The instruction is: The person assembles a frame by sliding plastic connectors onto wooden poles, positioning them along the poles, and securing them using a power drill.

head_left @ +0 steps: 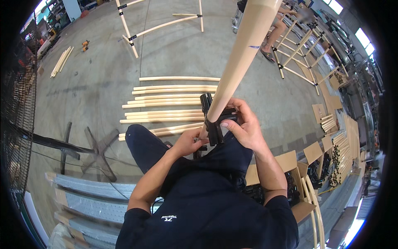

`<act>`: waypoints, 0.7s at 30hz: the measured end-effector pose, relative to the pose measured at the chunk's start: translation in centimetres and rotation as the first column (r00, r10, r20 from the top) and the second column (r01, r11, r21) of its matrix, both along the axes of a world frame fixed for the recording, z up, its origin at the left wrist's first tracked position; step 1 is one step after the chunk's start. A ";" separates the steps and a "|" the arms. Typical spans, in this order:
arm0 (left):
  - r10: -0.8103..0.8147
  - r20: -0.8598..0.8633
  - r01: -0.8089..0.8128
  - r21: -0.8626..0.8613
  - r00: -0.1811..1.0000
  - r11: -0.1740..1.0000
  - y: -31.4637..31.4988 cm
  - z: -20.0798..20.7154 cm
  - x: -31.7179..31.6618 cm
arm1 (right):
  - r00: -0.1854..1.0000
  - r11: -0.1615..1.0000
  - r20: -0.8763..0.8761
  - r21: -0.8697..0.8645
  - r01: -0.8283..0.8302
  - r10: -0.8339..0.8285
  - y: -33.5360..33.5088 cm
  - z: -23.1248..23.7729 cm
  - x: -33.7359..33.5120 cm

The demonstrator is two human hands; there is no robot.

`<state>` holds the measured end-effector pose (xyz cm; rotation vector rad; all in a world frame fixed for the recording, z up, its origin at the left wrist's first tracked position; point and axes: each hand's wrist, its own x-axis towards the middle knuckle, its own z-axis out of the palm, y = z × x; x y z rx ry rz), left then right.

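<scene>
A long cream-coloured pipe (244,47) rises steeply in front of me, with a short blue pen-like mark on it. Around its lower part sits a black pipe joint (214,132) with several arms. My right hand (245,126) is closed on the joint's right side, thumb and fingers on a black arm. Lower down, my left hand (187,143) wraps round the pipe just left of the joint; its fingers are partly hidden. Another small black fitting (200,152) shows below the left hand, between my knees.
Several cream pipes (166,103) lie in rows on the floor ahead. A pipe frame (166,25) stands beyond; a person (275,35) sits by another frame (304,54). Cartons (286,162) of black fittings stand at my right. A black fan stand (97,149) and grey metal lengths (91,186) are left.
</scene>
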<state>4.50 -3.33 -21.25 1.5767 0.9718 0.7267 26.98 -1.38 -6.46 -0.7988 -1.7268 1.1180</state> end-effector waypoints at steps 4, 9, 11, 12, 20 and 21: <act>0.020 -0.010 -0.019 0.115 1.000 0.993 -0.5 0.1 -0.2 | 0.998 0.998 -0.013 -0.022 -0.056 0.056 -0.2 0.5 -0.1; 0.113 0.243 -0.177 0.258 0.963 0.950 -1.3 3.3 -0.8 | 0.998 0.992 0.000 -0.110 -0.055 0.055 -0.5 0.5 -0.6; 0.089 0.249 -0.177 0.360 0.964 0.916 -0.9 5.8 -0.9 | 0.992 0.994 0.122 0.097 -0.042 0.030 -0.2 0.5 -0.5; 0.060 0.268 -0.164 0.387 0.961 0.907 -1.1 7.0 -0.6 | 0.992 0.995 0.122 0.096 -0.039 0.027 -0.2 0.6 -0.5; 0.127 0.332 -0.256 0.379 0.935 0.890 -2.4 8.5 0.5 | 0.994 0.996 0.100 0.074 -0.054 0.046 -0.5 0.6 -0.8; 0.131 0.336 -0.267 0.401 0.933 0.876 -2.4 8.6 0.6 | 0.994 0.995 0.103 0.087 -0.055 0.046 -0.4 0.6 -0.9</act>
